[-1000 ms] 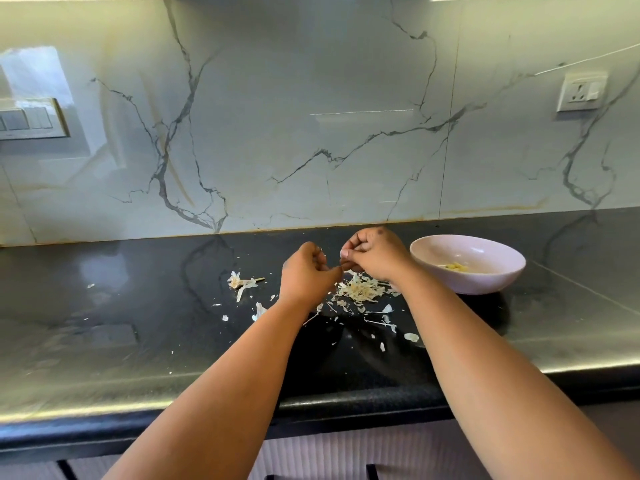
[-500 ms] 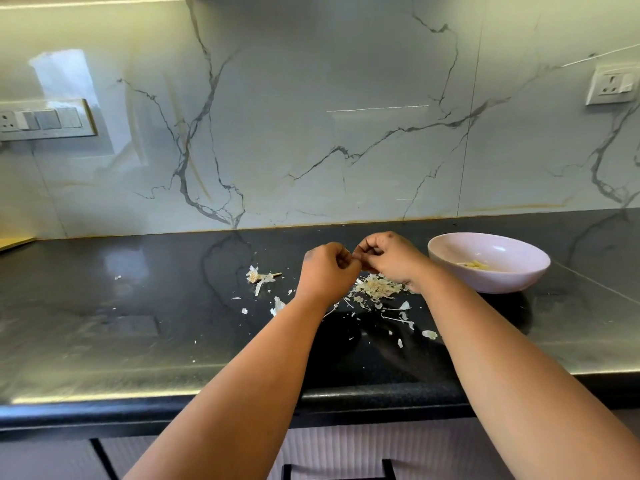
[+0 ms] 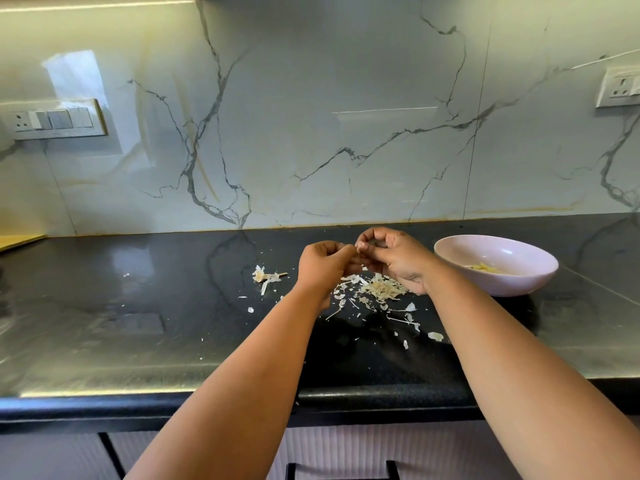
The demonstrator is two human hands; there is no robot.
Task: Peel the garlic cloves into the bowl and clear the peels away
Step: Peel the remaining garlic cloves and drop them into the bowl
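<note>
**Still peeling, one clove between your fingertips**

Your left hand [image 3: 325, 263] and right hand [image 3: 391, 256] meet above the peels [image 3: 381, 289], fingers curled in, apparently pinching a clove too hidden to make out. Judging by that, next strip its skin, then carry it to the bowl [image 3: 519, 289] at 3 o'clock, where pale yellow peeled cloves [image 3: 483, 267] lie. Papery white scraps litter the counter [image 3: 138, 323], uncleared.

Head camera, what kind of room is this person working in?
Most likely a home kitchen: a dark stone countertop against a marble backsplash, wall sockets, and a bowl beside garlic peels.
</note>
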